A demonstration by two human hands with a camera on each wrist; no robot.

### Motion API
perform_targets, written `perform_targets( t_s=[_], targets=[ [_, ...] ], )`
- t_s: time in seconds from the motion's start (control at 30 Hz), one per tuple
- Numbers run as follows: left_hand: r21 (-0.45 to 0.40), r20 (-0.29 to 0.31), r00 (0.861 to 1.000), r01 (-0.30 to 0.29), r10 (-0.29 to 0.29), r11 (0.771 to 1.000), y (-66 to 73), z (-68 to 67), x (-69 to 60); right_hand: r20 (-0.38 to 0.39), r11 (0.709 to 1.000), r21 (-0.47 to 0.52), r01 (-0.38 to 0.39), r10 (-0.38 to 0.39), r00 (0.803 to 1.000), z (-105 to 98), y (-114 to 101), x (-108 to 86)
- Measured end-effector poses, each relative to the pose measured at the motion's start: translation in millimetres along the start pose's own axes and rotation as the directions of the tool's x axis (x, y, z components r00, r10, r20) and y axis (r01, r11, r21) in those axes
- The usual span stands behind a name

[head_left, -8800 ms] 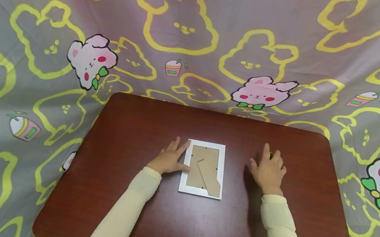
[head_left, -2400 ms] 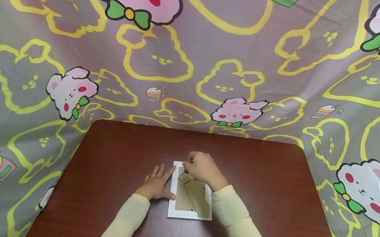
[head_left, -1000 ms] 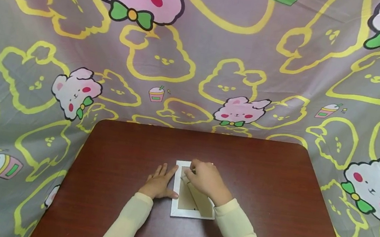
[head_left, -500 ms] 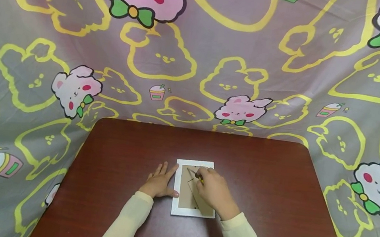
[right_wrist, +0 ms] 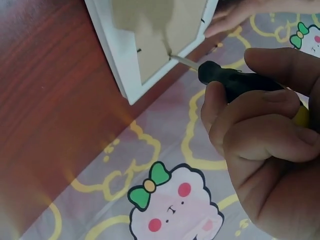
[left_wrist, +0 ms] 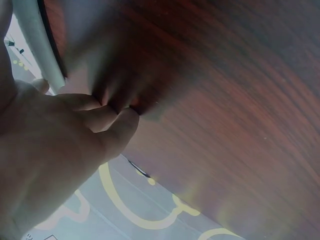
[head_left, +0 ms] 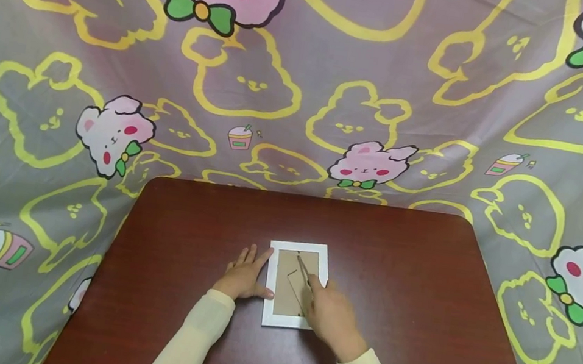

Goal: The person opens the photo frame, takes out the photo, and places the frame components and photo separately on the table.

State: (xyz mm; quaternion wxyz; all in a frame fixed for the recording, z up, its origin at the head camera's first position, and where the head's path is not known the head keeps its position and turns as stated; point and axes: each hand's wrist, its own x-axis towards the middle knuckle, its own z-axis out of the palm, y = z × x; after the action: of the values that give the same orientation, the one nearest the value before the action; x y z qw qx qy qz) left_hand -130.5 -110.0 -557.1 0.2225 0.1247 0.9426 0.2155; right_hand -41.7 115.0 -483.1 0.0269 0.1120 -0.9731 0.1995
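Observation:
A white picture frame point(head_left: 268, 311) lies face down on the table, its tan backing board point(head_left: 283, 298) with a stand leg and small dark tabs showing. My left hand point(head_left: 245, 275) rests with spread fingers against the frame's left edge, thumb on the rim. In my right hand point(head_left: 335, 318) I grip a screwdriver point(right_wrist: 232, 82) by its black and yellow handle. Its thin metal shaft point(head_left: 302, 265) reaches to the tab at the board's top edge. The right wrist view shows the tip at that tab. My right hand covers the frame's lower right part.
The brown table point(head_left: 181, 223) has rounded far corners. A grey curtain point(head_left: 302, 97) with yellow cartoon outlines hangs behind it and along both sides.
My right hand, apart on the right at first, came over the frame with the screwdriver. The tip moved from the left tab to the top one. My left hand stays at the frame's edge.

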Motion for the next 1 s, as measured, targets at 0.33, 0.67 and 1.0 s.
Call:
perform_targets(
  t_s=[0.33, 0.67, 1.0],
  targets=[
    [-0.017, 0.001, 1.0, -0.007, 0.007, 1.0, 2.4, -4.4, -0.2, 0.009, 1.0, -0.002, -0.013, 0.013, 1.0, 16, 0, -5.9],
    [-0.022, 0.012, 1.0, -0.009, 0.009, 1.0, 5.7, -4.2, -0.2, -0.044, 0.987, -0.153, -0.053, 0.047, 0.998, 42, -6, -13.9],
    [-0.038, 0.043, 0.999, 0.019, -0.017, 0.999, 7.3, -6.1, 1.1, -0.006, 0.973, -0.189, -0.134, 0.135, 0.991, 85, -15, -22.2]
  ],
)
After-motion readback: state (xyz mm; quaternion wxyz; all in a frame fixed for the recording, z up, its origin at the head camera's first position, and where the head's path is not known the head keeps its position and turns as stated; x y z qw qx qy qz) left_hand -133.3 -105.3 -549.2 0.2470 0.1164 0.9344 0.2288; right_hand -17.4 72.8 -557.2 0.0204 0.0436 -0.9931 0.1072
